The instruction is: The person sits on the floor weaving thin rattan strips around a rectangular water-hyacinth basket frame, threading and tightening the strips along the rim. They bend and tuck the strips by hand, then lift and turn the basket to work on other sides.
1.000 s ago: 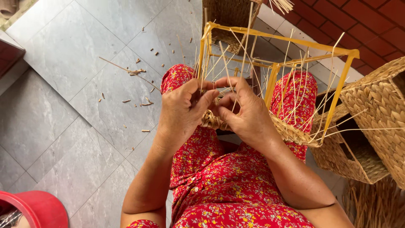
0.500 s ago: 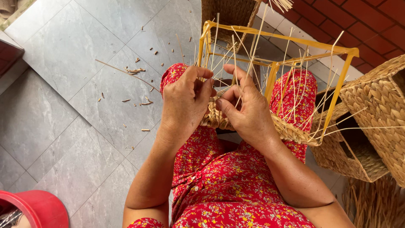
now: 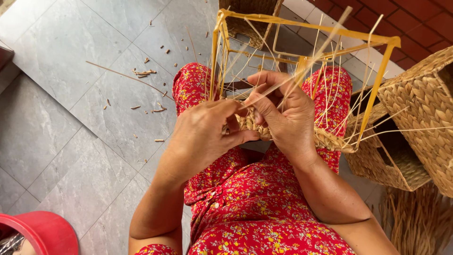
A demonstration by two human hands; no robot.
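On the lap, the left hand (image 3: pixel 203 137) pinches the woven band (image 3: pixel 252 125) of the half-made basket, thumb and fingers closed on its near edge. The right hand (image 3: pixel 288 118), touching the left and just beyond it, grips a pale straw strand (image 3: pixel 302 71) whose long axis runs up and away to the right. Behind both stands the yellow wire frame (image 3: pixel 377 89), with finished woven baskets (image 3: pixel 424 108) farther right.

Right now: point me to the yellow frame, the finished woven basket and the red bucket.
yellow frame (image 3: pixel 306 27), head view, on its top far bar.
finished woven basket (image 3: pixel 424 108), head view, on its woven side wall at right.
red bucket (image 3: pixel 45 231), head view, on its rim at bottom left.
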